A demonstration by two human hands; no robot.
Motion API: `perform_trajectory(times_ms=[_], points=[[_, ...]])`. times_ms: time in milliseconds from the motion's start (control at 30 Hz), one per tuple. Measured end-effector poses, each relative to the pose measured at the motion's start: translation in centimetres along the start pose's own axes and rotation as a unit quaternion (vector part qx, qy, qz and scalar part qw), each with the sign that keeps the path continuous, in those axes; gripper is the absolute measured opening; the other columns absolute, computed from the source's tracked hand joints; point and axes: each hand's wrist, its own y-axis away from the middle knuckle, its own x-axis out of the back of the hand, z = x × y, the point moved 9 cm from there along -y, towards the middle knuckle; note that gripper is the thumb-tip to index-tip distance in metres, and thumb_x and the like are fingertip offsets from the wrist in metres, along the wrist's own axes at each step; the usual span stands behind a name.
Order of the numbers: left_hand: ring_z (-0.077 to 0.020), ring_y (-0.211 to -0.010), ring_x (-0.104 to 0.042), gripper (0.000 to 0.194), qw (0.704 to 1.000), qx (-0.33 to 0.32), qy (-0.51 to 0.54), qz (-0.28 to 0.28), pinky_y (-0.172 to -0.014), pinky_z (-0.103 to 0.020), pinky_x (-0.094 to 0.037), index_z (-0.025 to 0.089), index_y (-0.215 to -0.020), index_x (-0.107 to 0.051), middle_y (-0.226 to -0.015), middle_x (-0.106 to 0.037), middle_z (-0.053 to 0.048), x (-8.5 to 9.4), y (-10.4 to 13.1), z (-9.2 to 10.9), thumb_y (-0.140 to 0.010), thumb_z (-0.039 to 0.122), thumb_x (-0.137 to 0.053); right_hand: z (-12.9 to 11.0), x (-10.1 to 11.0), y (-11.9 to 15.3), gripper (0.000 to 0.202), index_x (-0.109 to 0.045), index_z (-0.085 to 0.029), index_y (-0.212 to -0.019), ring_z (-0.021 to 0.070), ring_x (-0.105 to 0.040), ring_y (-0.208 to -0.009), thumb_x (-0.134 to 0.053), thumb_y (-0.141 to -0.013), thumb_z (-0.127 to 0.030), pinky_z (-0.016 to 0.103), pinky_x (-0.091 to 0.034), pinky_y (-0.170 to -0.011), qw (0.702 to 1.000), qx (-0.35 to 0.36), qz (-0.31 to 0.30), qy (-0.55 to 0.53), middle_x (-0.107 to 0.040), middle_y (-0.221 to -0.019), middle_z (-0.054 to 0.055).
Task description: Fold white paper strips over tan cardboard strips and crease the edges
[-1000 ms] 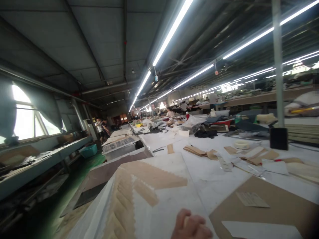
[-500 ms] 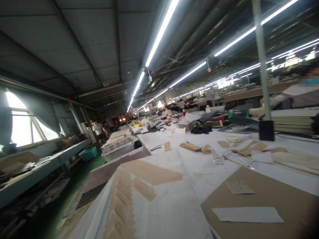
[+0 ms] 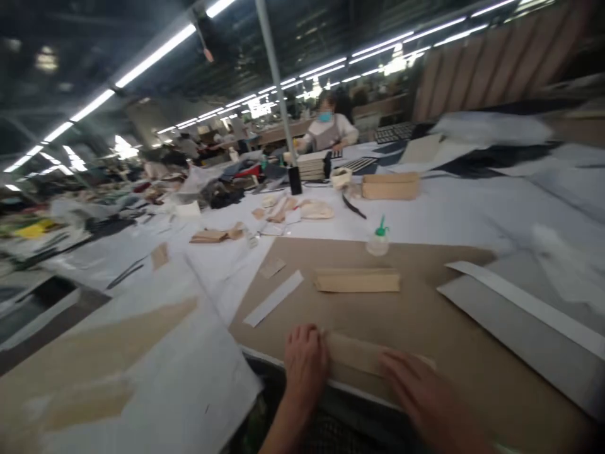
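Observation:
A tan folded strip [image 3: 355, 354] lies along the near edge of the brown board [image 3: 283, 302]. My left hand [image 3: 306, 359] rests at the strip's left end, its fingers together and bent. Over the strip's right end lies my right hand [image 3: 418, 384], blurred, with its fingers stretched out and pressing flat. Beyond them on the board are another tan folded piece [image 3: 358, 280], a white paper strip [image 3: 274, 299] and a small paper slip [image 3: 272, 268]. A clear bottle with a green nozzle [image 3: 378, 241] stands at the board's far edge.
Grey sheets [image 3: 524, 328] lie at the right. White paper with tan pieces [image 3: 184, 378] covers the left. A metal post [image 3: 278, 82] rises beyond the board, near a stack of panels [image 3: 312, 166]. A masked person [image 3: 331, 131] is across the table.
The view has swung right and down. Both my hands and the tan strip are now visible, along with the bottle and the masked person's upper body.

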Motion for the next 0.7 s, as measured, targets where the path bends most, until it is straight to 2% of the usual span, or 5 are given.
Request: perform_trajectory(times_ms=[233,433,533,633,700], points=[[-0.0274,-0.109,-0.061,0.012,0.999,-0.011,0.012,0.03,-0.098,-0.044,-0.046,0.022,-0.093,-0.066,-0.116,-0.069,-0.007,0.4,0.1,-2.2,-0.092,0.026,-0.055,-3.2,-3.4,-0.6,0.042,-0.066,-0.017,-0.112,0.0261,-0.064,-0.095,-0.046,-0.08,0.0,0.04,-0.055,-0.083,0.998,-0.001,-0.026,0.065,-0.07,-0.108,0.009],[-0.0259,-0.108,-0.064,0.039,0.993,0.022,0.025,0.112,-0.089,-0.042,-0.054,0.012,-0.132,-0.049,-0.118,-0.065,-0.016,3.8,-0.4,-5.7,-0.094,0.022,-0.046,-2.6,-3.8,0.5,0.046,-0.064,-0.019,-0.115,0.0239,-0.062,-0.096,-0.047,-0.078,0.001,0.037,-0.05,-0.085,0.997,0.005,-0.007,0.073,-0.069,-0.11,0.007],[-0.0241,-0.113,-0.061,0.03,0.995,-0.053,0.033,0.084,-0.097,-0.042,-0.051,0.02,-0.122,-0.058,-0.118,-0.065,-0.011,3.5,0.5,-2.7,-0.095,0.018,-0.043,-2.5,-4.4,0.6,0.045,-0.064,-0.019,-0.116,0.0247,-0.061,-0.099,-0.05,-0.078,0.0,0.037,-0.048,-0.088,0.998,-0.004,-0.015,0.068,-0.069,-0.112,0.007],[-0.0229,-0.102,-0.063,0.028,0.978,-0.205,-0.01,-0.019,-0.09,-0.038,-0.053,0.023,-0.107,-0.065,-0.106,-0.069,-0.006,0.1,2.7,2.8,-0.091,0.011,-0.046,-2.5,-4.1,0.6,0.042,-0.065,-0.018,-0.116,0.0253,-0.06,-0.099,-0.05,-0.08,-0.001,0.038,-0.047,-0.088,0.998,-0.019,-0.008,0.06,-0.069,-0.111,0.008],[-0.0237,-0.097,-0.064,0.026,0.966,-0.248,-0.066,-0.041,-0.084,-0.036,-0.054,0.022,-0.102,-0.066,-0.101,-0.07,-0.006,-1.9,4.2,4.3,-0.088,0.008,-0.049,-2.4,-3.7,0.7,0.041,-0.064,-0.019,-0.116,0.0246,-0.06,-0.099,-0.051,-0.082,-0.002,0.037,-0.047,-0.089,0.998,-0.036,-0.011,0.046,-0.069,-0.111,0.007]])
